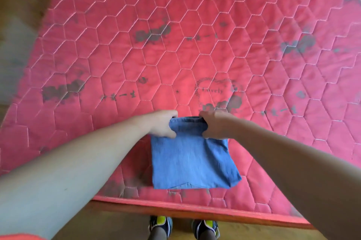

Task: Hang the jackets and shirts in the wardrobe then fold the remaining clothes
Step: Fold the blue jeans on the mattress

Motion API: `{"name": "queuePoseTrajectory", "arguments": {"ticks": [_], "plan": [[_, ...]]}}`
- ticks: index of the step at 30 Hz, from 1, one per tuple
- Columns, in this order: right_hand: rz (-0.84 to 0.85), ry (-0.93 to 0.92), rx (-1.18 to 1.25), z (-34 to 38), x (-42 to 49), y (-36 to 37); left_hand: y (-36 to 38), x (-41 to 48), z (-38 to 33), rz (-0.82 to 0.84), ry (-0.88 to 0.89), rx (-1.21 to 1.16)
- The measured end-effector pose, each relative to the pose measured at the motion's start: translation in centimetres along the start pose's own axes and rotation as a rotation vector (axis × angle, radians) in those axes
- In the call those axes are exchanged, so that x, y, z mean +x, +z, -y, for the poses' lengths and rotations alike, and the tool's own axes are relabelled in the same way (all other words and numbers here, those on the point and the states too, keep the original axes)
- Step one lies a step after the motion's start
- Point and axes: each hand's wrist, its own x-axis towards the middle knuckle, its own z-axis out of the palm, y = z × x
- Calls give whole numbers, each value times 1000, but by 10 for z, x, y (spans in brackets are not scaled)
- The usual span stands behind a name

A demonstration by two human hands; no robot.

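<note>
Two hands grip | blue denim garment [192,161] | folded square | far edge raised

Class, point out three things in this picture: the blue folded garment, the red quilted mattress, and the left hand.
blue folded garment [192,158]: head view, middle of its flat front panel.
red quilted mattress [175,54]: head view, bare quilted surface beyond the hands.
left hand [163,125]: head view, back of the hand gripping the garment's far edge.

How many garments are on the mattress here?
1: a folded blue garment near the mattress's front edge, its far end gripped by left hand and right hand. Others may lie off-frame.
</note>
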Motion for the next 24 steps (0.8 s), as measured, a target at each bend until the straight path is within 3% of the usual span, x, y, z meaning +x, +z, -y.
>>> {"name": "queuePoseTrajectory", "arguments": {"ticks": [5,10,12,13,16,17,19,22,24], "plan": [[-456,-42,-241,-4,-8,-102,-96,-10,-17,-448,102,63],[-770,-150,-435,-3,-11,-75,-78,-23,-14,-707,223,436],[-778,-141,-447,0,-11,-27,-35,-17,-5,-699,182,568],[-726,-131,-442,3,-12,2,-10,-15,0,-615,158,574],[-438,-127,-456,10,-13,91,55,-11,17,-266,56,515],[-373,-103,-431,13,-13,109,67,-9,22,-275,43,480],[-395,-50,-291,19,-4,116,74,-3,28,-461,76,387],[-631,-47,-147,15,25,93,66,23,37,-790,141,338],[-678,-23,-123,6,49,76,60,44,40,-857,88,338]]}}
